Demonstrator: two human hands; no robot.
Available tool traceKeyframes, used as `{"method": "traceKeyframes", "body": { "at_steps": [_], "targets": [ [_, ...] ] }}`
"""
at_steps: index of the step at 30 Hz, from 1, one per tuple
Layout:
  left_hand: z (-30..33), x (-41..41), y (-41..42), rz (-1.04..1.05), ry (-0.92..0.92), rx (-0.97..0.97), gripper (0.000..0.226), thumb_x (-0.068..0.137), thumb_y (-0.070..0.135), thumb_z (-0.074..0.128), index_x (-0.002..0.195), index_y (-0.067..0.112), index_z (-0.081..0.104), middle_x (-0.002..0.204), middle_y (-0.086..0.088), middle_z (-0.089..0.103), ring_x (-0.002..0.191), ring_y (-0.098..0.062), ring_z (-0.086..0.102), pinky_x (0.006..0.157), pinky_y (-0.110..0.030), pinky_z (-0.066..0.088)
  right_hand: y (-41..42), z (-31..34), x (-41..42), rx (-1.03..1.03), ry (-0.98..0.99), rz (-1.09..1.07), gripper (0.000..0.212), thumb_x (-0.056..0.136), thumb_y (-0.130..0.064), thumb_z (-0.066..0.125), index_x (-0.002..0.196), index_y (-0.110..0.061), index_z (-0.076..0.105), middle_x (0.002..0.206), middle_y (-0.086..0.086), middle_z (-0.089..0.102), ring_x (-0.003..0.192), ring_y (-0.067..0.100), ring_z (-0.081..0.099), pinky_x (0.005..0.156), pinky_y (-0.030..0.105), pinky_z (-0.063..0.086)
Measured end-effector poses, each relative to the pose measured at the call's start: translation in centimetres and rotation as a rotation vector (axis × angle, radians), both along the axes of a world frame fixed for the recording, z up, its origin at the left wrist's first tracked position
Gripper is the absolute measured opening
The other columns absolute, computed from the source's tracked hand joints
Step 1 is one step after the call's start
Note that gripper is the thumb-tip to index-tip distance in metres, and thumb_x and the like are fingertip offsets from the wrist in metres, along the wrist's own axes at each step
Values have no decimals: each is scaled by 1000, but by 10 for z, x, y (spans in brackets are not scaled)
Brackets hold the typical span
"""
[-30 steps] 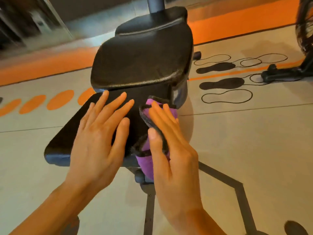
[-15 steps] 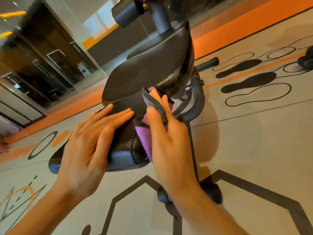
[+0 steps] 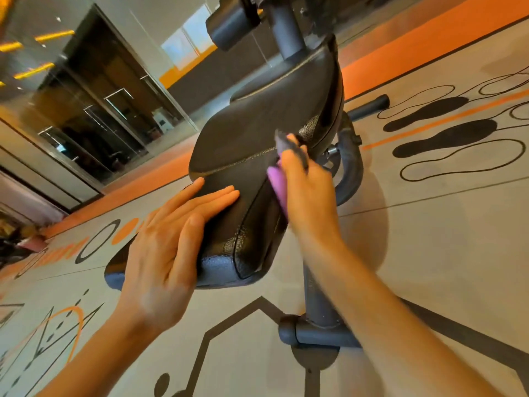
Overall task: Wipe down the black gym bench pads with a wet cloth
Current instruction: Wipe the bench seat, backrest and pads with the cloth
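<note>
- your left hand (image 3: 160, 253) lies flat on the near seat pad (image 3: 249, 233), fingers straight and together, palm down – bracing, holding nothing.
- your right hand (image 3: 303, 184) has its fingers curled round the cloth (image 3: 277, 184), purple with a dark edge, and presses it against the right side of the bench where the near pad meets the tilted back pad (image 3: 257, 130).
- cloth sits mostly under the hand; only a purple fold and a dark corner near the fingertips show. whether it is wet, you cannot tell from here.
- both pads are black, pebbled, with a piped seam; they shine in patches on the near right corner, which may be damp or just light.
- grey frame post (image 3: 317, 305) drops from under the seat to a foot on the printed floor (image 3: 429, 253), near your right forearm.
- step in hand, as it reads: wiping the right edge and the seam between the two pads, with the left hand steadying the seat.
- next move likely calls for carrying the cloth up across the back pad's face, or back along the seat top – in which case your left hand must lift clear, since it covers the part unwiped beneath it.
- keep pressure flat; the cloth's loose corner could snag the bracket just right of the pads.
</note>
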State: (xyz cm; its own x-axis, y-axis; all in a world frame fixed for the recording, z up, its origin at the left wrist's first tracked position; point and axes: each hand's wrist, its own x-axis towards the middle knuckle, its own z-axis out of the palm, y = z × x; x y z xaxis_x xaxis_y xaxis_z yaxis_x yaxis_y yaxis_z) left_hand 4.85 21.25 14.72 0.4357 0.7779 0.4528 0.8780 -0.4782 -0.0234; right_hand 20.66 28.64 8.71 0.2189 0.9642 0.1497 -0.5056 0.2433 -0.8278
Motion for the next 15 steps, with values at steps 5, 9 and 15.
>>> {"method": "traceKeyframes", "body": {
  "at_steps": [5, 9, 15],
  "targets": [
    [-1, -2, 1, 8, -12, -14, 44, 102, 32, 20, 134, 49, 46, 137, 40, 41, 143, 3, 29, 117, -23, 24, -56, -12, -18, 141, -147, -81, 37, 99, -32, 45, 136, -33, 49, 129, -9, 61, 120, 5, 55, 92, 11, 47],
    [0, 3, 0, 19, -60, -39, 44, 101, 39, 18, 130, 48, 51, 136, 38, 44, 140, 4, 35, 111, -11, 23, -92, 5, -12, 343, -314, -28, 30, 99, -33, 47, 116, -58, 50, 125, -32, 55, 127, -9, 44, 103, 10, 37],
    [-2, -30, -10, 176, -176, 9, 52, 98, 49, 16, 138, 39, 49, 144, 25, 42, 140, 11, 24, 117, -10, 8, -24, 47, 26, 111, -987, 178, 34, 98, -34, 45, 82, -15, 68, 64, -11, 60, 66, 7, 58, 49, 8, 36]
  ]
}}
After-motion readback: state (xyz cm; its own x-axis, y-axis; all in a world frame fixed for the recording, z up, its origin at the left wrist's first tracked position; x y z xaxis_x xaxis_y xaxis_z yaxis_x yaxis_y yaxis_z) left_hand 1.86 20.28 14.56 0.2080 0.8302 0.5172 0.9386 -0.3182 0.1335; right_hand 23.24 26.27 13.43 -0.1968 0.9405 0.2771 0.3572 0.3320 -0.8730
